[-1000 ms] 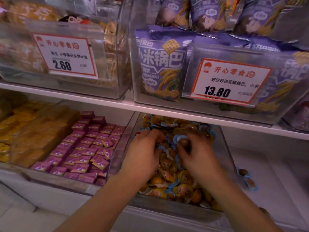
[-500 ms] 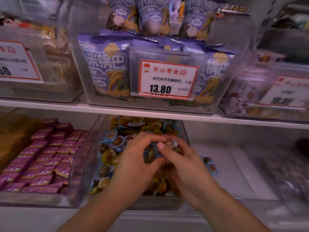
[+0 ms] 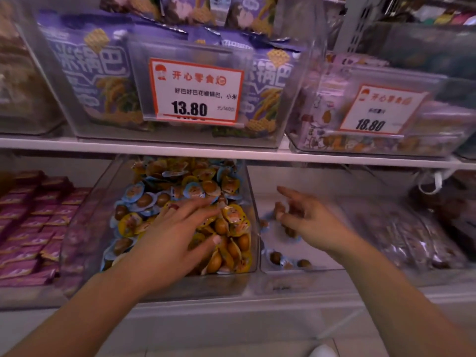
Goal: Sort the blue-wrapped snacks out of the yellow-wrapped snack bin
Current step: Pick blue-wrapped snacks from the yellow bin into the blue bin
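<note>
Left hand (image 3: pixel 177 233) flat, fingers spread, resting on yellow-wrapped snacks (image 3: pixel 233 220) in clear bin (image 3: pixel 253 215). Right hand (image 3: pixel 306 217) over neighbouring tray (image 3: pixel 316 253); blurred, grip cannot tell. Blue-wrapped snacks (image 3: pixel 135 193) remain at bin's back-left. We release low over tray, then pick blue singly.

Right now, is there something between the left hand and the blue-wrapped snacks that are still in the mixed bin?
Nothing visible blocks it. The left hand rests flat on the snacks in the mixed bin, and blue-wrapped snacks lie uncovered on top of the pile just beyond its fingertips. The bin is open at the top.
</note>
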Action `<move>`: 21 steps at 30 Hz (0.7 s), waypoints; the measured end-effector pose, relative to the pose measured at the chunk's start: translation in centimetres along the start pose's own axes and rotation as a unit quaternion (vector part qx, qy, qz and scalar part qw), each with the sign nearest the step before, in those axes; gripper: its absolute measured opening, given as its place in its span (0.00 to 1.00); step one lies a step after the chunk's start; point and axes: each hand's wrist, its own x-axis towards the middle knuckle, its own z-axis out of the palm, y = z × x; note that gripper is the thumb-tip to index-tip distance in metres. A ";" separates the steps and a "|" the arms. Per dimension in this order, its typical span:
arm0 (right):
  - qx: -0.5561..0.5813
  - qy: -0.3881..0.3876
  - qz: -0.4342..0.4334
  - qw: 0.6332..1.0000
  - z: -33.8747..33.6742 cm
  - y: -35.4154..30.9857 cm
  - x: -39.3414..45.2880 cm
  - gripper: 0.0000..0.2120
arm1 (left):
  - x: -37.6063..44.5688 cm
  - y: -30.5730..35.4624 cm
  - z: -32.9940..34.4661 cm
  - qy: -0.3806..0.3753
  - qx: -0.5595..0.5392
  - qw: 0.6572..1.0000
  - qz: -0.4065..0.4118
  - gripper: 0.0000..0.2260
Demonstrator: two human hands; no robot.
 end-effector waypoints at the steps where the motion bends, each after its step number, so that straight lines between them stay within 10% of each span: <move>1: -0.015 0.007 0.000 1.000 0.1 0.6 0.2 0.24 | 0.0 0.1 0.0 -0.027 0.023 0.999 0.001 0.27; 7: -0.019 0.163 -0.131 0.978 2.2 -1.3 -0.1 0.16 | 0.2 0.0 0.1 -0.060 0.080 0.995 -0.006 0.29; 11: -0.172 0.080 -0.274 0.943 5.7 -4.3 -0.9 0.15 | 0.4 -1.2 -0.6 -0.034 0.118 0.992 0.017 0.15; 15: -0.396 -0.024 -0.223 0.891 7.7 -5.2 -0.5 0.19 | 0.6 -2.8 -1.8 0.010 0.125 0.992 -0.004 0.13; 21: -0.428 0.015 -0.194 0.883 8.3 -6.6 2.9 0.20 | 1.4 -3.0 -2.2 0.108 0.099 0.988 -0.041 0.09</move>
